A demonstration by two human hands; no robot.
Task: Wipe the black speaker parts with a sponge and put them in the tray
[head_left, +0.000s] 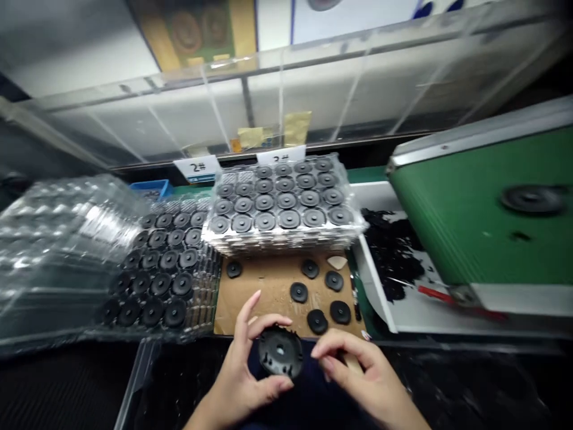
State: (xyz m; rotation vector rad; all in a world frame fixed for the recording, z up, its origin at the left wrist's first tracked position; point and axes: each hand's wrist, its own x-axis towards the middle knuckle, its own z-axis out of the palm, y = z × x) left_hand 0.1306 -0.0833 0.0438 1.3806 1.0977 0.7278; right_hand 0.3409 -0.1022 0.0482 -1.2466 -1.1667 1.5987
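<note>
Left hand (242, 373) has its grip closed on a black disc (281, 351), bottom centre of the frame, thumb on the lower edge and fingers round the upper one; the side with the small pegs and the bright centre spot is facing the camera; right hand (364, 370) is just beside it, a bit right of bottom centre, fingers curled and thumb near the index fingertip; something pale shows in the curl, but it's too blurry, so I can't tell if that grip is holding anything; above the hands there's a cardboard sheet (259, 289) mid-frame with six loose discs (299, 292) on it, plus a pale flat piece (337, 262) near its top right corner; behind that, a stack of clear trays (277, 242) full of rows of similar discs; another tray (203, 292) of them sits left of centre, next to a heap of clear plastic (58, 251) at the left edge; over on the right, a white bin (380, 298) with black scraps (394, 254), then a green belt (465, 233) carrying one blurred dark part (532, 199).
</note>
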